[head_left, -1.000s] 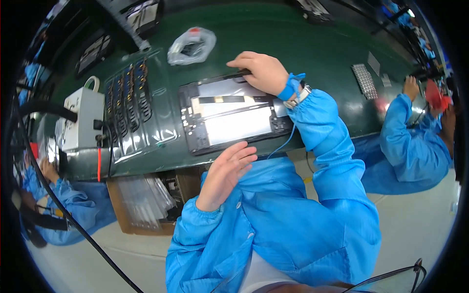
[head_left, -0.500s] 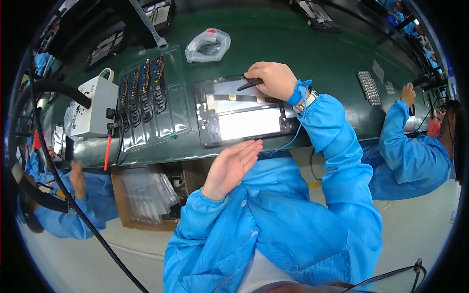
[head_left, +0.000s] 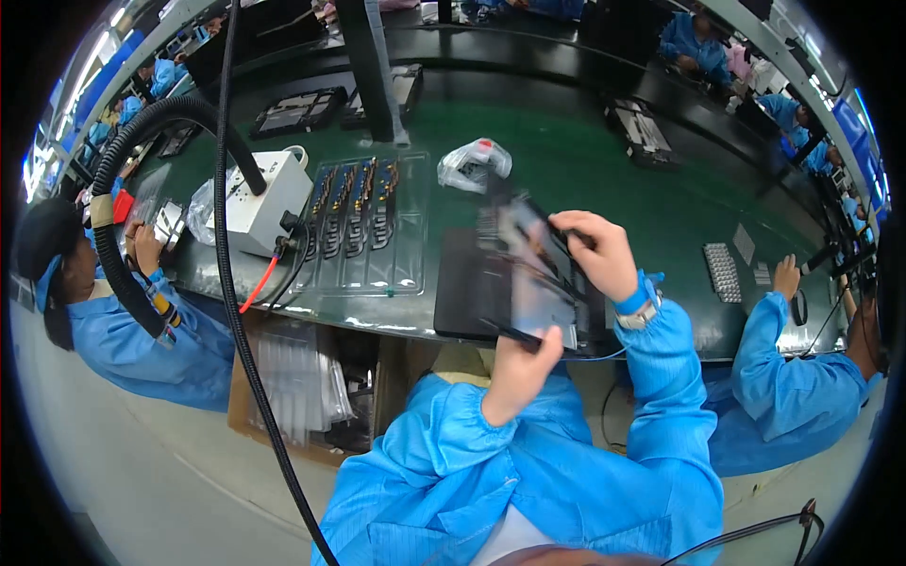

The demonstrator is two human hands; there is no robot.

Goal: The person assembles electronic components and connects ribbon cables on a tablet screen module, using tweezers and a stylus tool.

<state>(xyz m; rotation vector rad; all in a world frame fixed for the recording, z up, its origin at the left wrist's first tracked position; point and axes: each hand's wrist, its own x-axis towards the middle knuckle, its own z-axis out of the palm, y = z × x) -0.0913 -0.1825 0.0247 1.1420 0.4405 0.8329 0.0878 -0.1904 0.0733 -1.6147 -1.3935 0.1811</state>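
A partly built tablet is tilted up off the bench and smeared by motion. My left hand grips its near edge, the thumb pressed on a dark rim. My right hand is closed at its far right edge. A dark slim tool shows under the right fingers, though blur keeps me from telling where it ends and the tablet begins. Beneath the tablet lies a flat black pad. A blue strap and a watch circle my right wrist.
Left of the pad is a clear tray of small flex parts, then a white box with a thick black hose. A plastic-wrapped roll lies farther back. An open carton stands below the bench edge. Co-workers sit on both sides.
The tablet has been lifted from lying flat and tilted, baring the black pad. My left hand has gone from open beside it to gripping its edge. The view has shifted.
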